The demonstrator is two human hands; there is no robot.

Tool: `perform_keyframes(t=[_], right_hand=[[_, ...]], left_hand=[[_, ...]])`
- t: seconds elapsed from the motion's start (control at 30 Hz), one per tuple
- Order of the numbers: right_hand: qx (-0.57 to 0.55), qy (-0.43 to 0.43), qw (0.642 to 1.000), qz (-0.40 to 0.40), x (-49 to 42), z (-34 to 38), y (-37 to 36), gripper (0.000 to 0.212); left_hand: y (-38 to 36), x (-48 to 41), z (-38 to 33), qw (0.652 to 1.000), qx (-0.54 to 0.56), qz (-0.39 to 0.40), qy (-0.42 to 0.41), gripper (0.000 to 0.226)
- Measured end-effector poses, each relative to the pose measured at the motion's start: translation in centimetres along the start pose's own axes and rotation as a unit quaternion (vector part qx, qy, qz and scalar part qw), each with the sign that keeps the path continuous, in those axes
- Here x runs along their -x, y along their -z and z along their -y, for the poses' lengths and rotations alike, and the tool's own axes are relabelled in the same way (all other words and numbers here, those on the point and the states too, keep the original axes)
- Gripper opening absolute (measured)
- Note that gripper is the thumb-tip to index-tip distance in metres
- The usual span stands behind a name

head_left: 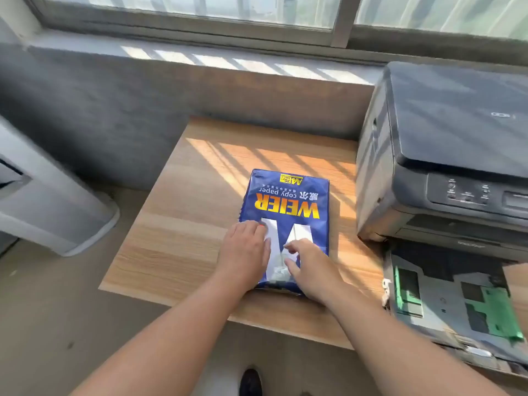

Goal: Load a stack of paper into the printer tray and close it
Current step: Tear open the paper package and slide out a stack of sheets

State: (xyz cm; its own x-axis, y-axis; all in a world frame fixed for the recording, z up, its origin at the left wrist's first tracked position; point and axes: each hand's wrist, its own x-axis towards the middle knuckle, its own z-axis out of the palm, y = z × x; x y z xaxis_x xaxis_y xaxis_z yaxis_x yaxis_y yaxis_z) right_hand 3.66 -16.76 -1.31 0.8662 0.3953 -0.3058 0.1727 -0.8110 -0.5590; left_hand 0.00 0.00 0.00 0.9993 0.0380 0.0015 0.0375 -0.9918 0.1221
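Both hands on the blue paper ream [285,207] near the table's [177,252] front edge: left hand [245,250] flat and released, right hand [310,270] loose-fingered; printer tray [445,298] open rightward.

A wooden table [183,224] with a pale, streaked grain is set against a grey, rough-plastered wall [100,110]. Above the wall a broad concrete sill [228,61] is seen, and over it a window [200,12] with a dark metal frame and sliding panes. Sunlight is cast through the window in slanted bars across the sill and across the far part of the tabletop. Beyond the glass only pale green blur can be made out. To the left of the table a white, rounded appliance [51,212] is stood on the floor [57,304]; what it is cannot be told. The floor is a dull brownish grey and is marked with a few small dark spots.
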Motion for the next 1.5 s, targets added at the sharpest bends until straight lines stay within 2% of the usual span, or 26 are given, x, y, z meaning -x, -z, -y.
perform_keyframes(t=[0.17,0.37,0.6,0.7,0.87,1.0,1.1,1.17,1.2,1.27,1.3,1.33,1.4,1.43,1.47,1.5], right_hand=[[0.042,-0.001,0.999,0.009,-2.4,-0.9,-3.2,0.027],[0.006,-0.025,0.999,-0.036,-3.1,-2.2,-4.8,0.005],[0.029,-0.039,0.994,-0.093,-3.8,-2.3,-5.5,0.009],[0.052,-0.01,0.996,-0.073,-3.1,-2.2,-4.8,0.01],[0.141,0.138,0.977,-0.084,4.1,-2.3,-5.1,0.008],[0.146,0.16,0.973,-0.075,9.9,-3.5,-8.2,0.011],[0.146,0.181,0.972,-0.027,12.2,-3.7,-10.3,0.009],[0.125,0.163,0.978,-0.02,13.0,-3.5,-11.0,0.006],[0.071,0.126,0.989,-0.031,13.1,-3.0,-11.1,0.006],[-0.093,-0.019,0.994,-0.061,12.5,-1.6,-10.2,0.016],[-0.176,-0.106,0.975,-0.082,11.9,-1.0,-9.6,0.02],[-0.258,-0.186,0.941,-0.114,11.0,-0.4,-8.9,0.022],[-0.413,-0.307,0.839,-0.177,9.2,0.5,-7.8,0.033],[-0.464,-0.347,0.791,-0.196,8.6,0.6,-7.5,0.044],[-0.492,-0.368,0.76,-0.211,8.0,0.6,-7.4,0.052],[-0.497,-0.378,0.75,-0.218,7.5,0.5,-7.3,0.056]], left_hand=[[-5.3,-0.2,1.1,1.0,0.026,0.004,-0.002,0.04],[-8.2,0.8,1.9,0.999,0.022,0.037,-0.021,0.053],[-8.9,1.0,2.2,0.996,0.025,0.076,-0.027,0.052],[-8.6,0.8,2.2,0.994,0.021,0.107,-0.025,0.056],[-8.0,0.3,2.0,0.991,0.006,0.131,-0.022,0.052],[-7.9,0.2,1.9,0.99,0.006,0.137,-0.02,0.053],[-7.9,0.3,1.9,0.99,0.01,0.139,-0.023,0.053],[-7.8,0.2,1.9,0.99,0.015,0.139,-0.023,0.053],[-7.8,0.2,1.9,0.99,0.016,0.137,-0.023,0.052],[-7.9,0.3,2.0,0.991,0.018,0.133,-0.028,0.052],[-7.9,0.3,2.1,0.991,0.019,0.131,-0.03,0.053],[-8.0,0.4,2.3,0.991,0.022,0.129,-0.031,0.053],[-8.0,0.5,2.5,0.991,0.021,0.125,-0.036,0.053],[-8.1,0.6,2.6,0.991,0.018,0.126,-0.039,0.053],[-8.1,0.6,2.6,0.991,0.015,0.127,-0.042,0.054],[-8.1,0.6,2.7,0.991,0.016,0.127,-0.043,0.054]])
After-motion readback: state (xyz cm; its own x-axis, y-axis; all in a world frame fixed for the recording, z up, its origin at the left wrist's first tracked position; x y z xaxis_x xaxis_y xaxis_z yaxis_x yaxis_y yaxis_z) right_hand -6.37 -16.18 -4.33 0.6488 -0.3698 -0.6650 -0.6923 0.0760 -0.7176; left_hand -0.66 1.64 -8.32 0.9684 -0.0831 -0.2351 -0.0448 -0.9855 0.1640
